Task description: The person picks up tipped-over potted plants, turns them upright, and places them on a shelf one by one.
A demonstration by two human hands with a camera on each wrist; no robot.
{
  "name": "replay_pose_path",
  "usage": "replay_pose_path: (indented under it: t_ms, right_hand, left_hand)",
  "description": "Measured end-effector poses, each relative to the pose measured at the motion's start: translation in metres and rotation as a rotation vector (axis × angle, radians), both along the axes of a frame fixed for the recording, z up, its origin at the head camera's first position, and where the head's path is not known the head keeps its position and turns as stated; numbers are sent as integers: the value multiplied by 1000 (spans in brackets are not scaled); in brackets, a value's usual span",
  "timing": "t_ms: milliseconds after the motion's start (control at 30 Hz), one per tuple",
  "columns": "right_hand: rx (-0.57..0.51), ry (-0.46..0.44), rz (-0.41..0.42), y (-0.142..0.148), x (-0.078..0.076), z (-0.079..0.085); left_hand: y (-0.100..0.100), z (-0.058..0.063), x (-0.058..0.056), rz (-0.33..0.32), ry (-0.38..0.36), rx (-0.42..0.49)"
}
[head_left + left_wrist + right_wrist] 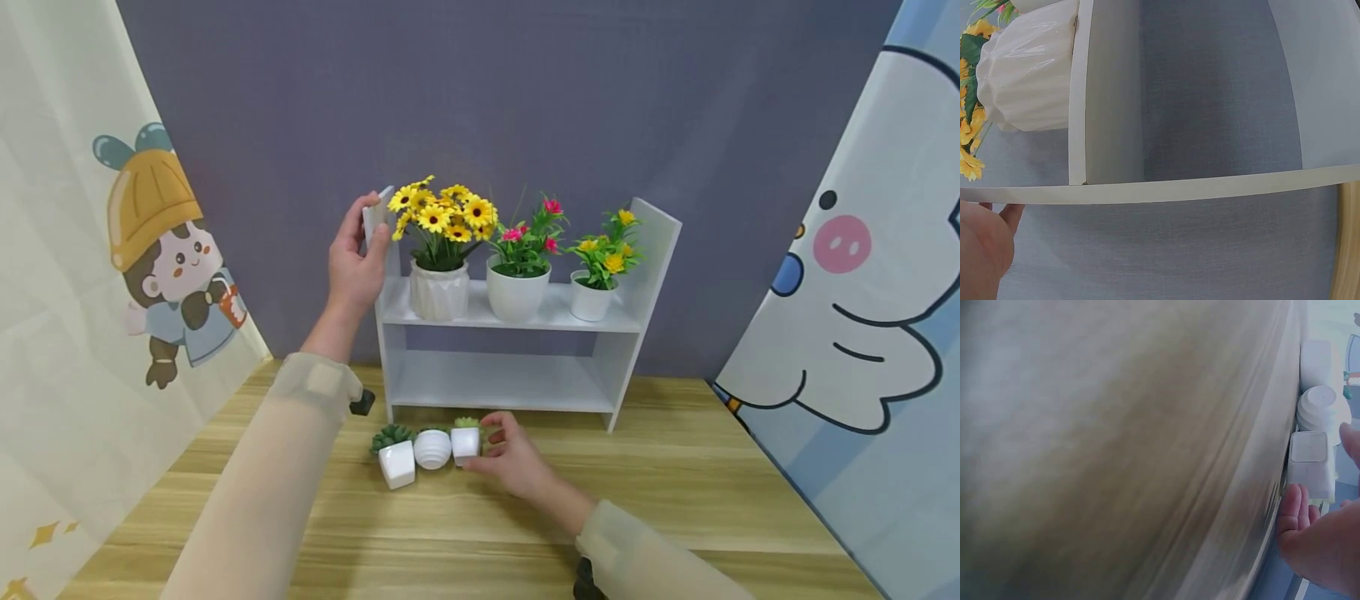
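My left hand (357, 271) grips the upper left side panel of a white two-tier shelf (491, 379), thumb in front. In the left wrist view part of that hand shows beside the panel edge (1210, 189). My right hand (519, 465) is spread at the right end of a row of small white potted succulents lying on the table. Its thumb and fingers are apart around the square pot (465, 444); firm contact cannot be made out. Left of that pot are a ribbed round pot (432, 450) and another square pot (397, 465) with a dark green succulent.
On the upper tier stand yellow daisies in a fluted pot (439, 292), pink flowers in a round pot (519, 289), and yellow flowers in a smaller pot (590, 298). The shelf is on a wood-grain table (712, 492) before a grey cloth backdrop (525, 92).
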State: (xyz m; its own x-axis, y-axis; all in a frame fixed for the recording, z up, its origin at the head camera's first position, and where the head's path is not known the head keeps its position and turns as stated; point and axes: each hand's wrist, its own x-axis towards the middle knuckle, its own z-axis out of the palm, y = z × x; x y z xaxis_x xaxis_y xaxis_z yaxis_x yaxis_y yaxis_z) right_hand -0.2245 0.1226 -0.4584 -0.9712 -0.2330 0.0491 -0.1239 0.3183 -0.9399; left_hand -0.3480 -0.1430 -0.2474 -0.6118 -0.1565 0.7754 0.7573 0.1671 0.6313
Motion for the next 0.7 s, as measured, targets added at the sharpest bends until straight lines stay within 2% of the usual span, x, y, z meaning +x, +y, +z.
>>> replay_pose_path:
  t_ms: [300,700]
  right_hand:
    - [80,21,15,-3,-7,-4]
    - [105,56,2,2,-10,-6]
  left_hand:
    - [0,0,0,-8,17,5]
    - [0,-1,1,-17,17,7]
